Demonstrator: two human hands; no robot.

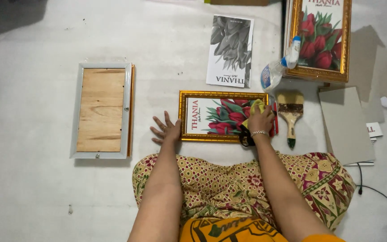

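A gold picture frame (222, 95) with a red tulip print lies flat on the floor in front of my knees. My right hand (260, 120) presses a yellow-green cloth (255, 107) onto the right part of the frame's glass. My left hand (166, 130) rests flat on the floor with fingers spread, touching the frame's left edge. A bracelet circles my right wrist.
A silver frame (101, 110) lies face down at the left, its wooden backing up. A grey flower print (230, 50) lies beyond the gold frame. A spray bottle (279, 67), a paintbrush (290, 114), a stack of gold frames (322, 40) and grey boards (346, 125) lie at the right.
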